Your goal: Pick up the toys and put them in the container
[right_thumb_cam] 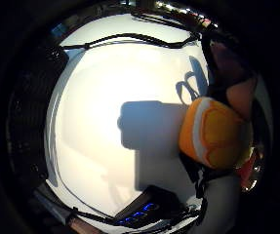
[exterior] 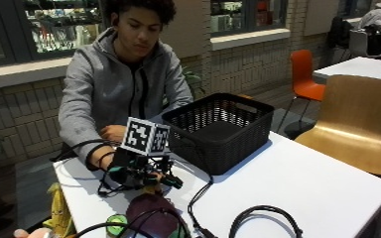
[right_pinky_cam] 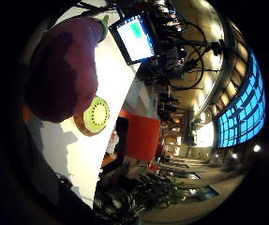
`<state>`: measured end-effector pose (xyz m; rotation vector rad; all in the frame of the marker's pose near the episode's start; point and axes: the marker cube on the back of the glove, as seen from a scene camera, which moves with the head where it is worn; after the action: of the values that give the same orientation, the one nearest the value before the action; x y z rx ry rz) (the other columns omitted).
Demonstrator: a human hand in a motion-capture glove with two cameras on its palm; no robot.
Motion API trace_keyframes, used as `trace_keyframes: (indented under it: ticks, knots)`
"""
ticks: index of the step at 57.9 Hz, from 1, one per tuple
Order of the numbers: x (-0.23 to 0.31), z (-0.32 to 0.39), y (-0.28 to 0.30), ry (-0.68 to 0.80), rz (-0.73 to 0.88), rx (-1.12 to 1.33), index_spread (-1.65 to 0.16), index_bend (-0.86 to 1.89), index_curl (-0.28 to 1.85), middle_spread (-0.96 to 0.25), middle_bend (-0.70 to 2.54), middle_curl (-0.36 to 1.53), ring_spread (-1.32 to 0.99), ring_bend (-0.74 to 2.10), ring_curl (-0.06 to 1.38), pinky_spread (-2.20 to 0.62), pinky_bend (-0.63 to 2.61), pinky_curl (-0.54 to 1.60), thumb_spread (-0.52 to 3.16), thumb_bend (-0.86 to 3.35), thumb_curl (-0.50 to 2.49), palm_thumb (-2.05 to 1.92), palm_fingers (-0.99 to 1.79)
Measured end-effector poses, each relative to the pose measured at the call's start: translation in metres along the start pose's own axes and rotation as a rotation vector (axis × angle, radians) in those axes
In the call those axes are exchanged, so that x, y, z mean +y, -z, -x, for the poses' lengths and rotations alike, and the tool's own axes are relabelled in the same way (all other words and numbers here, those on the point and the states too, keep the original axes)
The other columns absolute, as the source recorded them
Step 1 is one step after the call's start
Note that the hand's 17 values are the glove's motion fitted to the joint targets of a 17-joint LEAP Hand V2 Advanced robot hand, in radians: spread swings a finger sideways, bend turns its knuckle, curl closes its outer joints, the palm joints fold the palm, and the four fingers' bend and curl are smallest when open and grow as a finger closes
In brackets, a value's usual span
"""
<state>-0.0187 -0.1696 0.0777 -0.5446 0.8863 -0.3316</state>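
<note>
A person's gloved right hand (exterior: 134,171) held an orange toy (right_thumb_cam: 212,134) in its curled fingers above the white surface (exterior: 296,183), the purple eggplant toy (exterior: 152,210) just below it, the black container (exterior: 220,129) waiting just to its right

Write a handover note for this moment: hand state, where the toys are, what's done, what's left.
Right hand: low over the table, beside the orange toy; grip not visible.
Toys: purple eggplant and kiwi half lie on the table at the near edge, in front of the hand.
Black basket: on the table beside the hand; no toy visible inside.
Done: nothing visibly binned.
Left: all toys into the basket.
</note>
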Motion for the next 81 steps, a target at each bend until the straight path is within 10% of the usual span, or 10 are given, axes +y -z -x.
trace_keyframes:
  ticks: [20,40,67,81]
  knots:
    - [0.006,-0.002,0.028,-0.020,-0.112,-0.056,-0.24,1.56,0.62,-0.15,0.18,0.22,-0.16,0.14,0.04,-0.03,0.16,0.29,1.34,0.08,0.34,0.52,-0.09]
    - [0.017,0.067,0.214,0.108,-0.433,-0.183,-0.21,1.59,0.57,-0.16,0.21,0.30,-0.18,0.15,0.08,-0.03,0.15,0.26,1.34,0.06,0.34,0.58,-0.05]
    - [-0.003,0.188,0.240,0.367,-0.337,-0.253,-0.21,1.56,0.53,-0.16,0.19,0.35,-0.19,0.16,0.11,-0.02,0.19,0.28,1.33,-0.01,0.33,0.54,-0.04]
    - [-0.002,0.171,0.235,0.343,-0.301,-0.271,-0.24,0.52,0.27,-0.04,0.12,0.31,-0.12,0.18,0.17,-0.02,0.42,0.36,1.19,-0.07,0.27,0.18,-0.31]
